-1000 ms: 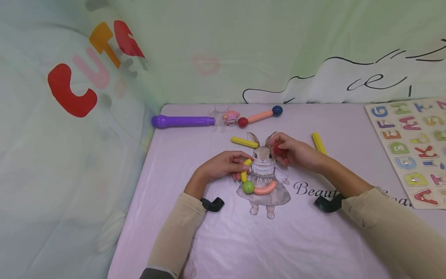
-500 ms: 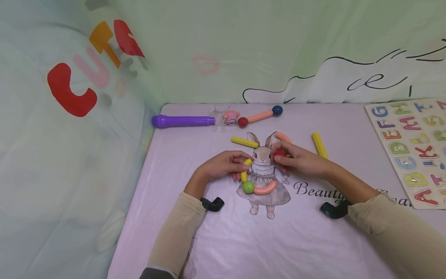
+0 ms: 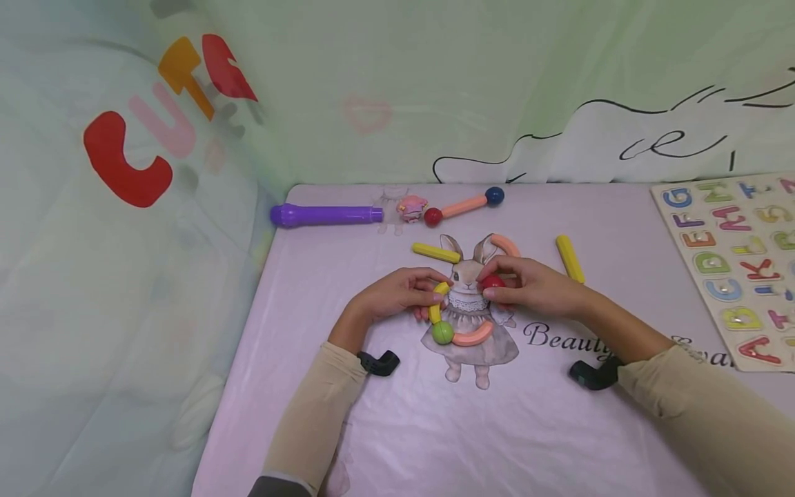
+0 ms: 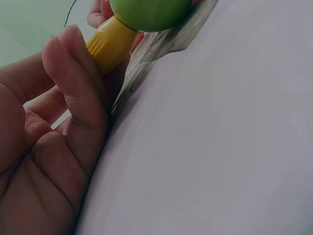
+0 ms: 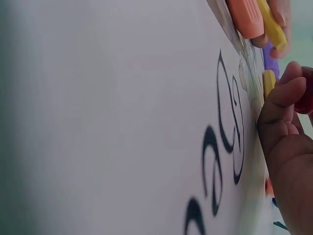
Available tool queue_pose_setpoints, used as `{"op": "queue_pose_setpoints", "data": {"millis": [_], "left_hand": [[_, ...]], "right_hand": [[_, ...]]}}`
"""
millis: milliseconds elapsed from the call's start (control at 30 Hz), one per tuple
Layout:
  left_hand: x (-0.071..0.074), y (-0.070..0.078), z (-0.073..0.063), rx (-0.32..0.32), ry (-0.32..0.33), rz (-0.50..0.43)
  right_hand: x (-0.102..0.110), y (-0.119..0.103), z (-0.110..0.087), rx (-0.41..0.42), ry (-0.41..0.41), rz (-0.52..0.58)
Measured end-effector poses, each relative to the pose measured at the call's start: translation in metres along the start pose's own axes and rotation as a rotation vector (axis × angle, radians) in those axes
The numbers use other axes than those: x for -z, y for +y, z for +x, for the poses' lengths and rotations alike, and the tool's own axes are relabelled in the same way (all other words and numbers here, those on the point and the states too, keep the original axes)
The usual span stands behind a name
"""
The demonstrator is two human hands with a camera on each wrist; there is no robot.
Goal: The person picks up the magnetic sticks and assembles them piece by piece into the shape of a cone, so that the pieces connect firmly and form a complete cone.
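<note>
My left hand (image 3: pixel 404 293) pinches a curved yellow stick (image 3: pixel 434 312) near its upper end. A green ball (image 3: pixel 442 333) joins that stick's lower end, and a curved coral stick (image 3: pixel 474 336) extends right from the ball. In the left wrist view, the yellow stick (image 4: pixel 112 46) meets the green ball (image 4: pixel 149 12) above the fingers. Held between right thumb and fingers is a red ball (image 3: pixel 493 282); that right hand (image 3: pixel 537 284) is just right of the yellow stick's upper end, with a gap between. The right wrist view shows the red ball (image 5: pixel 305 95) partly cut off.
Behind the hands lie a straight yellow stick (image 3: pixel 436 253), a curved coral stick (image 3: pixel 506 244) and another yellow stick (image 3: pixel 569 259). Along the back are a purple tube (image 3: pixel 326 216), a small pink figure (image 3: pixel 411 208) and a coral stick (image 3: pixel 464 206) with balls. An alphabet board (image 3: pixel 722 243) lies right.
My right hand has brought the red ball down and slightly left, closer to the yellow stick, uncovering the curved coral stick behind. The left hand has kept its place.
</note>
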State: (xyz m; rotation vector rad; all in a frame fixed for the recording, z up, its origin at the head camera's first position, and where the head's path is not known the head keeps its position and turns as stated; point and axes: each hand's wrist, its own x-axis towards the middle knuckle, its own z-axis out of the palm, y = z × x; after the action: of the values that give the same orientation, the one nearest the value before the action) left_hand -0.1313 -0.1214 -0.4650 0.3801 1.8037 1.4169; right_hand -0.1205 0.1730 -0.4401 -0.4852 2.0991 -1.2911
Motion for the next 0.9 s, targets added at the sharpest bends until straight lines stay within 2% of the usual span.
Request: {"op": "queue_pose_setpoints", "data": {"millis": [300,600,900], "left_hand": [[0.001,0.001,0.001,0.001,0.002,0.007],[0.001,0.000,0.000,0.002,0.010,0.028],[0.000,-0.001,0.001,0.016,0.009,-0.037]], "right_hand": [[-0.004,-0.005,0.009,-0.004,0.026,-0.045],[-0.008,-0.008,0.019,0.010,0.033,-0.030],[-0.013,-0.010,0.023,0.020,0.004,0.027]]}}
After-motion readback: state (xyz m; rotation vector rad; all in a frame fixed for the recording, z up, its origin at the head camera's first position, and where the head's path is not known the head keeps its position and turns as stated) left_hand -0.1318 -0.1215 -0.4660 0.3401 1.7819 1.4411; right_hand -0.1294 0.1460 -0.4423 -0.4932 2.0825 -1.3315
